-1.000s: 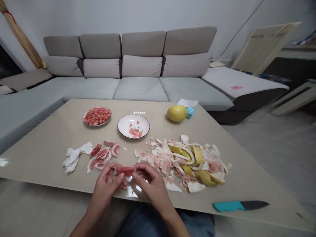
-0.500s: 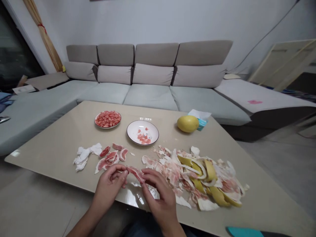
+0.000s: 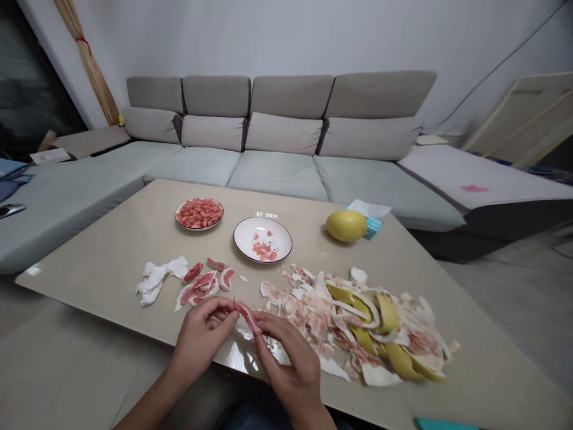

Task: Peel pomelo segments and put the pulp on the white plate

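A reddish pomelo segment (image 3: 248,316) is stretched between my two hands above the table's near edge. My left hand (image 3: 206,331) pinches its left end between thumb and forefinger. At the other end, the thumb and fingers of my right hand (image 3: 289,355) close on it. Several pomelo segments (image 3: 203,288) with pale skin lie just beyond my left hand. Right of my right hand spreads a heap of peel and membranes (image 3: 322,316), with yellow rind strips. A white plate (image 3: 244,242) ahead carries a few pink flesh pieces.
At the back left, a plate (image 3: 199,214) is piled with red pomelo flesh. A whole yellow pomelo (image 3: 347,226) sits by a tissue packet (image 3: 372,227). Crumpled tissue (image 3: 154,280) lies left; a teal object (image 3: 443,424) shows at the bottom edge. A sofa (image 3: 277,173) stands behind the table.
The view has shifted slightly, so most things sit a little farther right. Both hands keep hold of the pomelo segment, which is tilted a bit more steeply.
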{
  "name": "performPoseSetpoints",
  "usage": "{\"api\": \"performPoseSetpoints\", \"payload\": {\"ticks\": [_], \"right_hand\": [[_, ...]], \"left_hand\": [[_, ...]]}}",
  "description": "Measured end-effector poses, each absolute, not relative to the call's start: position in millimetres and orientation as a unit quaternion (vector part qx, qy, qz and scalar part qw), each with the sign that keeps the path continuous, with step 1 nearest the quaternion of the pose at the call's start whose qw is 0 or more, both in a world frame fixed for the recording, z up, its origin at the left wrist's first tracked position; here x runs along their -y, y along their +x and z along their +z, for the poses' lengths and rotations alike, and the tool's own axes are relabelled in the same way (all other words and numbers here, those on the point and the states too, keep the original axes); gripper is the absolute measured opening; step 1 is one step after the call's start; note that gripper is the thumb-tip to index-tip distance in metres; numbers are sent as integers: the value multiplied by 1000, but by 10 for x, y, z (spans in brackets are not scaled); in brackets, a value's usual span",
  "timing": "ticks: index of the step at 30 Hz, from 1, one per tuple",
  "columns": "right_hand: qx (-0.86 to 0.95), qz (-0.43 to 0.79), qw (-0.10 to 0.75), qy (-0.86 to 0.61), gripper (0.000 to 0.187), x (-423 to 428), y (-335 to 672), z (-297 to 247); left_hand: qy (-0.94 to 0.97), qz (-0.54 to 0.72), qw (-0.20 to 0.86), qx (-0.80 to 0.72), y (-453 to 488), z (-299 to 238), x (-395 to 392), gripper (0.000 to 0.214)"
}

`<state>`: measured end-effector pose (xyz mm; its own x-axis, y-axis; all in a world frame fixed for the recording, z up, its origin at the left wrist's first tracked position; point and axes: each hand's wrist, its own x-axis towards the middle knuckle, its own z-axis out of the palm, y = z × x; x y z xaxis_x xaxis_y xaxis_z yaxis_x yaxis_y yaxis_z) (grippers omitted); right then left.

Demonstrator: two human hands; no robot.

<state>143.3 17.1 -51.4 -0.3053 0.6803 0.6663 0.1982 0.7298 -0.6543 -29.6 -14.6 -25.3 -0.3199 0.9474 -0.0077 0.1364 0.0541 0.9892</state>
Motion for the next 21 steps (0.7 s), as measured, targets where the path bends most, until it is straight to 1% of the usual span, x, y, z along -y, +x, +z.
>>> {"api": "performPoseSetpoints", "payload": {"ticks": [3,5,9,10,12,14,16,18,21], "right_hand": [[754,268,523,-292,27,-159,1415,-505],[730,314,527,-300,24,-149,1398,-493],[614,472,528,-349,7,-140,1370,-466],[578,512,523,-360,6,-143,1368,-465],[522,577,510,-368,13,-154,1368,-472],[489,618,498,-360,19,-167,1372,-487],[470,641,492,-355,22,-176,1377,-498],[459,651,487,-358,24,-183,1384,-497],[458,650,477,-373,26,-195,1407,-477]], "left_hand": [[457,527,352,-624,-275,-229,137,10],[467,528,338,-623,-259,-209,139,8],[468,544,330,-613,-232,-186,147,8],[460,552,330,-612,-228,-188,148,8],[434,572,338,-608,-228,-198,145,11],[408,585,376,-592,-236,-215,141,21],[389,579,438,-568,-250,-225,139,27],[376,566,490,-546,-263,-213,143,29],[357,556,536,-525,-272,-154,158,28]]}}
